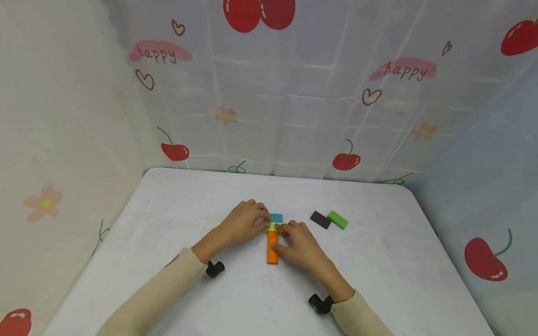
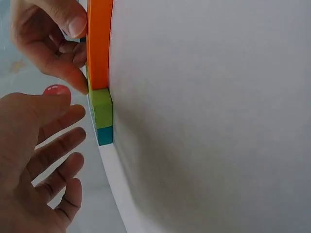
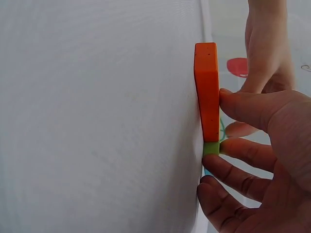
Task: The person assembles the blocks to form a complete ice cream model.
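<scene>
An orange block [image 1: 272, 254] lies flat on the table, its far end against a light green block [image 1: 272, 227]. Behind the green one is a blue block [image 1: 276, 218]; in the left wrist view green and teal ends [image 2: 105, 136] show side by side. My right hand [image 1: 300, 245] rests its thumb on the orange block [image 3: 209, 97], with its fingertips at the green block's right end. At the left end of the row my left hand [image 1: 244, 221] hovers close, its fingers loosely spread and holding nothing in the left wrist view.
To the right of the row, a dark block [image 1: 321, 220] and a green block [image 1: 338, 220] lie touching or nearly so. The white table [image 1: 176, 196] meets a printed curtain [image 1: 273, 116] at its back edge. Black wrist cameras [image 1: 321, 304] sit under both wrists.
</scene>
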`<state>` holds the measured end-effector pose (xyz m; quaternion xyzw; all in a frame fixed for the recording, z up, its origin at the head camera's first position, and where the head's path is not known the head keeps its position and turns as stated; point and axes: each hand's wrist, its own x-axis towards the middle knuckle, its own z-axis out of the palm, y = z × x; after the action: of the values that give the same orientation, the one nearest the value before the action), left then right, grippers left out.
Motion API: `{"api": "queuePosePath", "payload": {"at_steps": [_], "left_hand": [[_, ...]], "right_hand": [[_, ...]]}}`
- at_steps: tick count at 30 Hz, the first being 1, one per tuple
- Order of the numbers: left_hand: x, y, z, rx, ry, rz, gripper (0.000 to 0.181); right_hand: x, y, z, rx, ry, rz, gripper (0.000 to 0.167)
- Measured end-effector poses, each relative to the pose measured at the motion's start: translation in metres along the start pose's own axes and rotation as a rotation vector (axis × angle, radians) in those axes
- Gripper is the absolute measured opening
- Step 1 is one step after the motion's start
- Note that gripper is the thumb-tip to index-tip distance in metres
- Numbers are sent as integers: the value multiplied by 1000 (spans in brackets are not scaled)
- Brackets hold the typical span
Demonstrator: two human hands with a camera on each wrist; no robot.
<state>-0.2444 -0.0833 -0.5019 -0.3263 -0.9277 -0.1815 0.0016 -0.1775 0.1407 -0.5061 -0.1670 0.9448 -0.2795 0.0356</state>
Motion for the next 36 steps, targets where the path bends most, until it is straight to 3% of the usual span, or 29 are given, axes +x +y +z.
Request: {"api": "queuePosePath", "payload": {"at_steps": [5,11,24,29,36], "left_hand": [[-18,11,-1,-1,-33,42,27],[-26,17,3,1,-74,32,38],[-31,17,7,-11,-87,-24,45],[-31,20,6,5,-75,-17,54],[-28,24,7,17,-97,-32,53]], "right_hand": [[1,1,1,-13,-1,-8,49],[0,2,3,-25,6,-21,46],[0,0,1,-27,9,-23,51],[1,0,2,-33,14,-30,49],[-1,1,1,-11,14,-23,47]]}}
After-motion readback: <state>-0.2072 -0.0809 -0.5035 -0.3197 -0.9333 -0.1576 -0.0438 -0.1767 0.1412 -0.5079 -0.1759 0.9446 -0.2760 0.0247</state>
